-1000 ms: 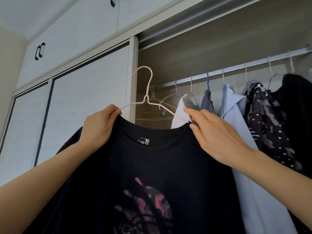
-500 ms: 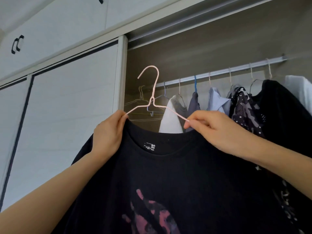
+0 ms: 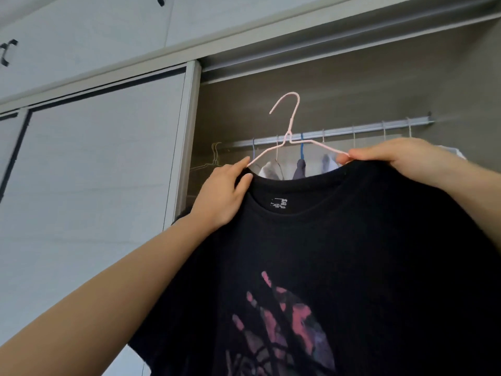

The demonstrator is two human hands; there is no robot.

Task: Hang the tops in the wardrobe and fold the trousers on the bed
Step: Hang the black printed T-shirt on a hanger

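Note:
A black T-shirt (image 3: 339,240) with a pink and purple print hangs on a thin pink wire hanger (image 3: 290,123), held up in front of the open wardrobe. My left hand (image 3: 225,194) grips the shirt's left shoulder over the hanger's end. At the other end my right hand (image 3: 401,158) pinches the right shoulder and the wire. The hanger's hook stands above the level of the metal rail (image 3: 339,131) and is not on it. The shirt hides most of the clothes behind it.
On the rail hang several garments (image 3: 299,168) on white and blue hangers, with empty wire hangers (image 3: 214,161) at the rail's left end. A closed sliding door (image 3: 95,172) lies to the left and upper cupboards (image 3: 81,31) above.
Both hands have lifted the shirt and hanger higher and to the right, toward the rail. The view has tilted up and shifted, so the shirt now covers the hanging clothes.

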